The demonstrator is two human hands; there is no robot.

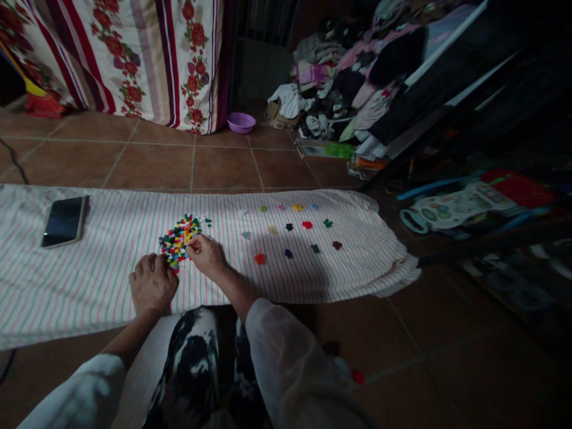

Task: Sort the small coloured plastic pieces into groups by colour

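Observation:
A heap of small coloured plastic pieces (pixel 181 234) lies on a striped cloth (pixel 107 262). At the heap's right edge, my right hand (pixel 208 256) has thumb and forefinger pinched together; whatever is between the tips is too small to make out. My left hand (pixel 154 283) rests palm down at the near left side of the heap, its fingers bent and slightly apart. To the right, little single-colour groups are spread in rows, among them an orange group (pixel 260 258), a red group (pixel 307 224), a brown group (pixel 336 245) and a yellow group (pixel 298 207).
A phone (pixel 65 221) lies on the cloth at the left. Beyond, a purple bowl (pixel 241 123) stands on the tiled floor near a floral curtain (pixel 156 65). Piled clothes (pixel 348 77) fill the back right. A colourful toy-like panel (pixel 465 205) is at the right.

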